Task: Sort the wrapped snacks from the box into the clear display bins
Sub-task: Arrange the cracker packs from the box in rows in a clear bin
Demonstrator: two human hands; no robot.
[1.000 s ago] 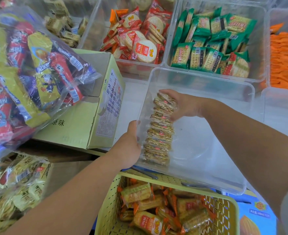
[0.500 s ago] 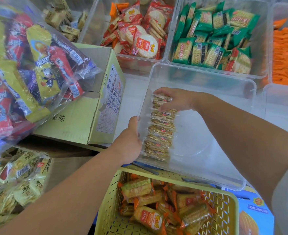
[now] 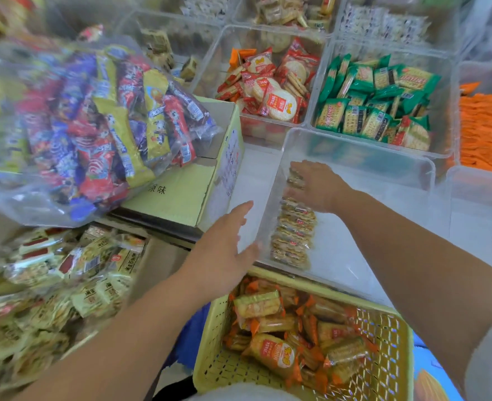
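As the row stands: tan, clear-wrapped cracker packs (image 3: 294,233) stand on edge in a line along the 9 o'clock wall of the clear plastic bin (image 3: 354,146), with the rest of its floor bare.
Right hand: the right hand (image 3: 315,186) is inside the bin, fingers spread flat on the 12 o'clock end of the row.
Left hand: the left hand (image 3: 224,250) is spread and holds nothing, just outside the bin's 9 o'clock wall; whether the thumb touches it I cannot tell.
Source: the pale green cardboard box (image 3: 181,198) sits at the bin's 9 o'clock.
Below: a yellow perforated plastic basket (image 3: 210,357) of orange-ended packs sits at 6 o'clock.
Risk, toppling: once that right hand lifts, the packs could likely fall towards 3 o'clock, where nothing props them.
Risk, sliding: with neither hand gripping the bin, a push on the row may shift it on the desk.
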